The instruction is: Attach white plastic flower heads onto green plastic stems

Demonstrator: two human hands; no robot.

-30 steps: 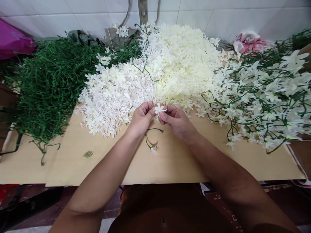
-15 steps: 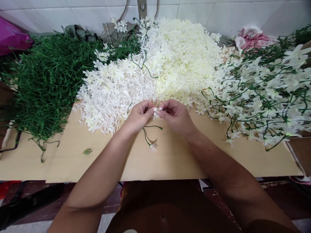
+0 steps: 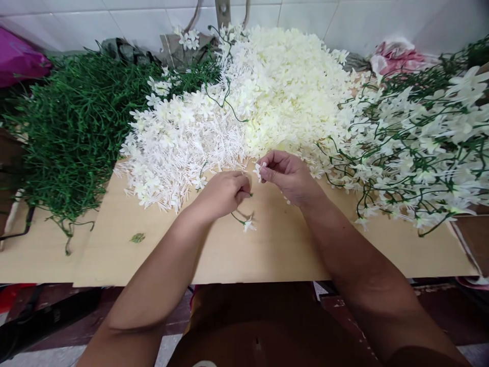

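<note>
Our hands part: right hand pinches a white flower, left hand now curls round a green stem, so both are held.

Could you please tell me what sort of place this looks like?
Probably a small artificial-flower workspace: heaped green stems, piled pale blossoms and a tan work surface suggest it.

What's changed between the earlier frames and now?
The left hand let go of the small white flower, moved toward the wearer and pinched the green stem; the stem's flowered end shifted slightly right. The right hand moved slightly right, keeping the small flower. The green pile and white-flower heap look unchanged.
</note>
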